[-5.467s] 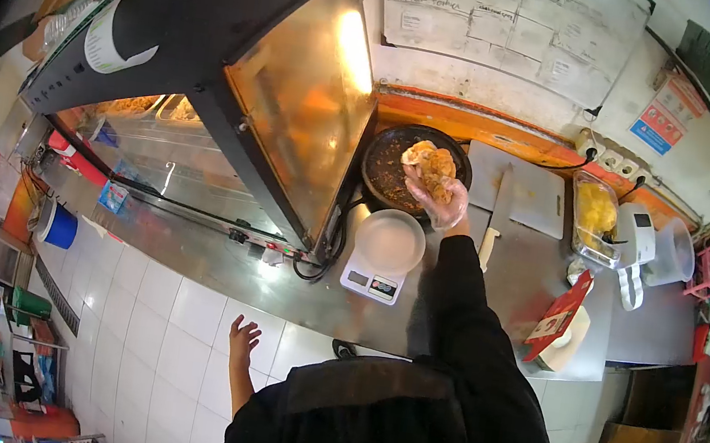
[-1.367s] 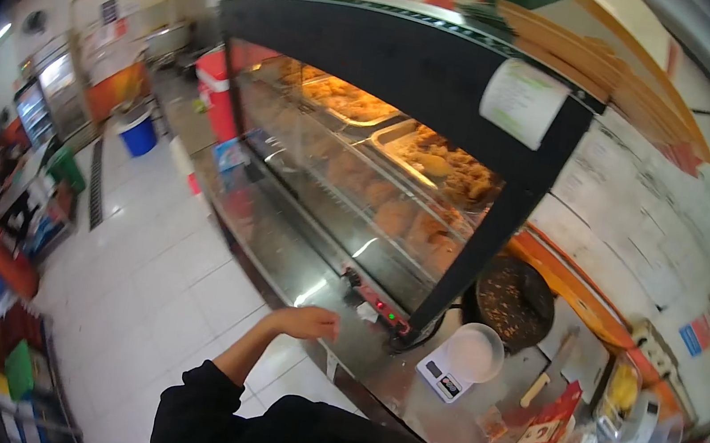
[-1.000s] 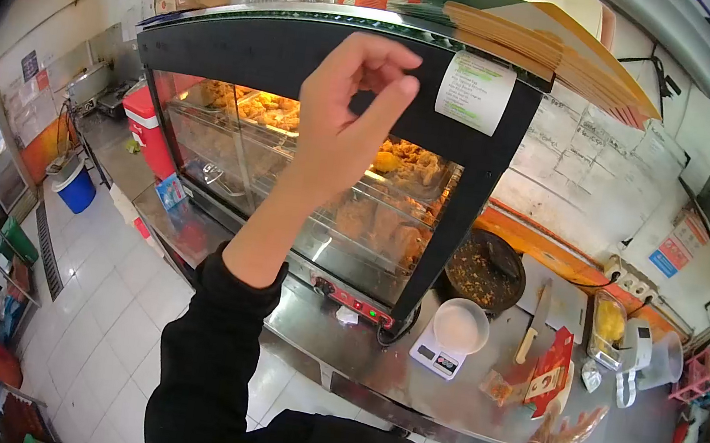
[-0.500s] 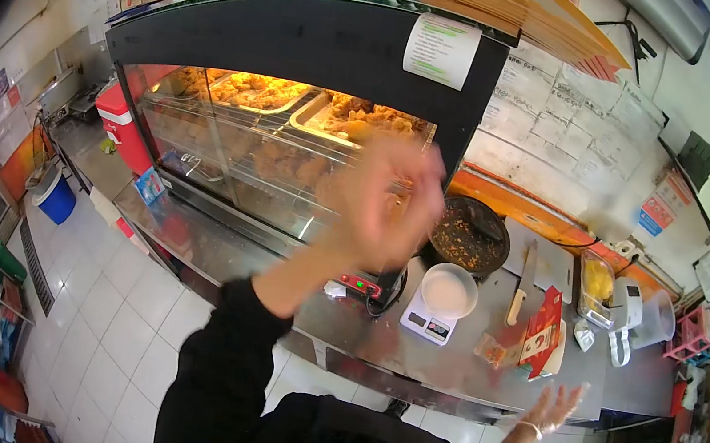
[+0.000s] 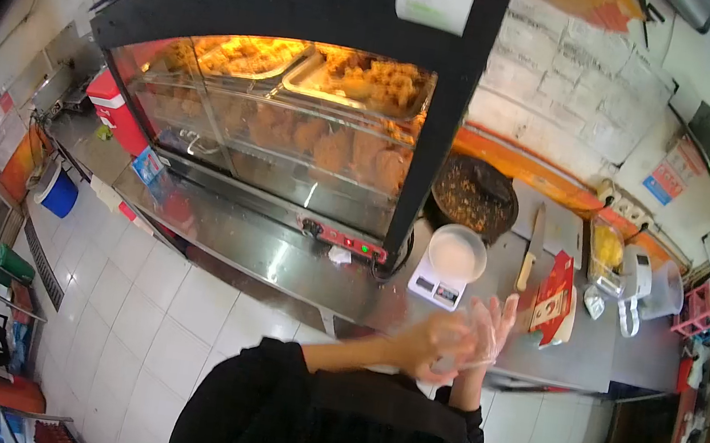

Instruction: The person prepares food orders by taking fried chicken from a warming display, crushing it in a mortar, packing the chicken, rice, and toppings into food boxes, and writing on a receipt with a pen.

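Clear film glove (image 5: 488, 354): on R hand (image 5: 487, 327), in front of body, just past the near edge of counter (image 5: 272, 272). R fingers up, spread apart. L hand (image 5: 427, 342) bare, right beside/against the glove nr palm; L fingers bent, blurred. Can't tell if tips are pinched on film or only brushing it.

Risk 1 (judged): film looks thin; hard tug or L nail snag could split it, poss. leaving scraps.

Risk 2: bare L skin vs. outer face of glove; if that face is greasy, residue transfers to L hand. Soiling not resolvable at this res.

Risk 3: both hands v. close to scale (image 5: 436, 289) w/ round tub (image 5: 456, 255) on top. Quick jerk could knock the tub, spill pale contents, or flick crumbs in. Tub wider than scale body, so easily clipped.

Red carton (image 5: 552, 303) stands to R of hands; sleeve or wrist swing could tip it.

Farther back: knife (image 5: 527, 269), handle toward person, blade on/by cutting board (image 5: 567, 224); careless reach = cut. Dark pan (image 5: 472, 203) w/ crumbs behind tub; temp unknown.

L side: lit display case (image 5: 318, 158), fried food inside, well apart from hands; low concern.
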Motion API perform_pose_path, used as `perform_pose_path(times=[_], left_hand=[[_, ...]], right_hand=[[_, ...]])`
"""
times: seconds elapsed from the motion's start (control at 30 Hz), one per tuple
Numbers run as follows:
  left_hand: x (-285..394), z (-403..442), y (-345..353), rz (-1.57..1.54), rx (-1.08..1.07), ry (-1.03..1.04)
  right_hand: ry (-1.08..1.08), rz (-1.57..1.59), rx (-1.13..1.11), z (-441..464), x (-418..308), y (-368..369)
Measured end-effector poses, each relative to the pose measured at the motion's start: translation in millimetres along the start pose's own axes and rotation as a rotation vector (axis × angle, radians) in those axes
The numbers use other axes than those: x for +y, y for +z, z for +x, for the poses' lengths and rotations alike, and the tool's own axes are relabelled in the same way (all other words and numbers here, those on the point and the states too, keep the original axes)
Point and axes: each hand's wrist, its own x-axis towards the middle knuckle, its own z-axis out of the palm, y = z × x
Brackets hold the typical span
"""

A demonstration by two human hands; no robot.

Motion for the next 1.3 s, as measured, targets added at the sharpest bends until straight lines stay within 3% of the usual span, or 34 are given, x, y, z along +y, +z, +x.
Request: perform_pose_path(times=[0.07, 0.17, 0.2, 0.23, 0.27, 0.33, 0.43, 0.47, 0.53, 0.67, 0.8, 0.97, 1.0, 1.07, 1.13, 1.2, 1.23, 1.3], left_hand=[[-8, 48, -72, 0.229, 0.089, 0.22], [-89, 69, -149, 0.783, 0.606, 0.171], [-107, 74, -168, 0.912, 0.741, 0.143], [-113, 90, -191, 0.973, 0.73, 0.191], [-125, 98, -205, 0.978, 0.771, 0.182], [-132, 104, -212, 0.993, 0.802, 0.163], [-132, 103, -214, 1.087, 0.765, 0.173], [-129, 101, -215, 1.106, 0.763, 0.134], [-128, 95, -223, 1.139, 0.758, 0.091], [-132, 75, -259, 1.195, 0.762, 0.039], [-140, 57, -299, 1.221, 0.914, 0.078], [-141, 35, -334, 1.326, 0.954, 0.024], [-141, 33, -339, 1.311, 0.937, 0.031], [-145, 30, -348, 1.269, 0.949, 0.045], [-148, 25, -356, 1.271, 0.948, 0.058], [-149, 18, -366, 1.269, 0.936, 0.066], [-151, 17, -371, 1.25, 0.924, 0.109], [-155, 15, -379, 1.222, 0.908, 0.137]], right_hand=[[0.055, -0.015, -0.062, 6, -5, -7], [0.243, -0.073, -0.223, 25, 38, -69], [0.155, -0.318, -0.273, 29, 64, -80], [0.051, -0.55, -0.339, 36, 82, -81], [0.055, -0.551, -0.332, 39, 86, -77], [-0.289, -1.447, -0.551, 41, 96, -68], [-0.242, -1.558, -0.669, 39, 117, -56], [-0.234, -1.552, -0.683, 38, 120, -56], [0.024, -1.597, -0.711, 43, 108, -43], [0.089, -1.607, -0.746, 52, 115, -47], [-0.097, -1.61, -0.769, 59, 118, -53], [-0.32, -1.632, -0.78, 62, 126, -40], [-0.339, -1.621, -0.783, 61, 129, -38], [-0.182, -1.73, -0.706, 61, 139, -38], [-0.341, -1.793, -0.674, 54, 170, -57], [-0.349, -1.795, -0.941, 58, 163, -55], [-0.355, -1.792, -0.931, 59, 138, -33], [-0.207, -1.389, -1.248, 63, 69, 32]])
